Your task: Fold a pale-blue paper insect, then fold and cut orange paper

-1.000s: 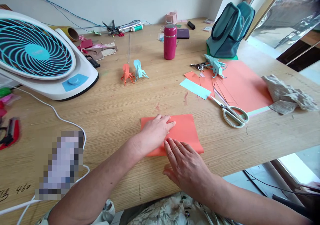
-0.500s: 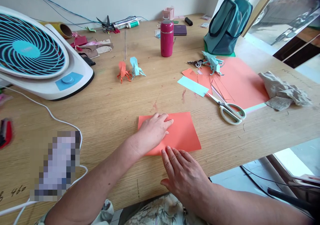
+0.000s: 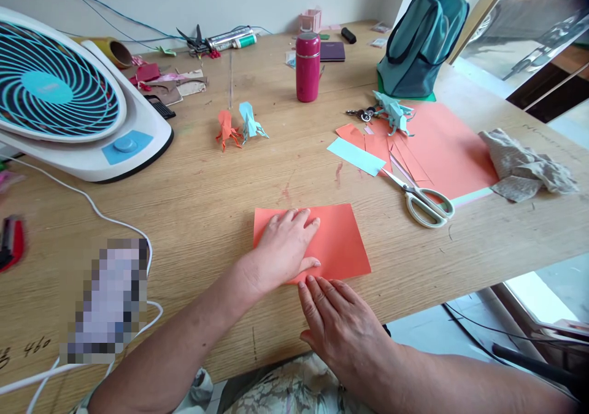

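An orange sheet of paper (image 3: pixel 340 242) lies on the wooden table in front of me, its long side toward me. My left hand (image 3: pixel 288 245) rests flat on the left half of the sheet, fingers and thumb spread. At the sheet's near edge lies my right hand (image 3: pixel 335 310), palm down with fingers stretched out and the tips touching the edge. Neither hand grips anything. Part of the paper's left and near side is hidden under the left hand.
Scissors (image 3: pixel 426 202) lie to the right by a light blue strip (image 3: pixel 356 156) and a large orange sheet (image 3: pixel 451 144). Folded paper figures (image 3: pixel 251 122), a magenta flask (image 3: pixel 307 67) and a teal bag (image 3: pixel 416 46) stand farther back. A fan (image 3: pixel 138 138) occupies the left; a crumpled cloth (image 3: pixel 529 165), the right.
My left thumb has spread outward over the paper toward the near edge. The left hand has shifted slightly; my right hand stays nearly in place at the near edge.
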Demonstrator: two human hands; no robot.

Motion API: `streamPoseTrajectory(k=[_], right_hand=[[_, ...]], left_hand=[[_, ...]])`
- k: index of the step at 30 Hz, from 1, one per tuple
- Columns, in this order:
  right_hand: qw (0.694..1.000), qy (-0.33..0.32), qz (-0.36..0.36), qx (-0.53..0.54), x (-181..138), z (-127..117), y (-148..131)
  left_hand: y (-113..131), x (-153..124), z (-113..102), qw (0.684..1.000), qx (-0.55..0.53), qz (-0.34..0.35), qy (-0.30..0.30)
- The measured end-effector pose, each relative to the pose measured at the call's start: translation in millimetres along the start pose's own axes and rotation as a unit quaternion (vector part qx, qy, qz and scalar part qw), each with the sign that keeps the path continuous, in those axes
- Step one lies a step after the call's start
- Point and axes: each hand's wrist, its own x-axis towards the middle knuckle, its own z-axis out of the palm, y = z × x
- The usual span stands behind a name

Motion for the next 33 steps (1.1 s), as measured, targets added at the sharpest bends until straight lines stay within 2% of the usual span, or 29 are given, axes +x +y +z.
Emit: streamPoseTrajectory(k=[5,10,13,20,26,33], right_hand=[[1.0,0.013,-0.012,0.017,-1.3,-4.1,5.3],[0.991,0.006,-0.03,0.132,0.1,-18.2,22.1],[0.988,0.004,-0.013,0.156,-3.7,-24.4,33.8],[0.997,0.011,0.014,0.074,-14.0,-13.5,41.1],[0.999,-0.017,0.022,0.044,-14.8,3.0,35.2],[1.0,-0.011,0.013,-0.004,-20.3,5.4,35.1]], left_hand=[[2.7,0.0,-2.7,1.0,0.012,-0.001,-0.014],[6.0,-1.3,-7.8,0.999,0.009,-0.001,-0.043],[6.4,-1.4,-8.0,0.998,0.007,-0.004,-0.062],[6.1,-1.3,-5.4,0.996,0.008,-0.006,-0.085],[3.6,-3.0,-3.3,0.997,-0.012,0.001,-0.071],[5.4,-3.4,-3.4,0.998,-0.01,0.0,-0.07]])
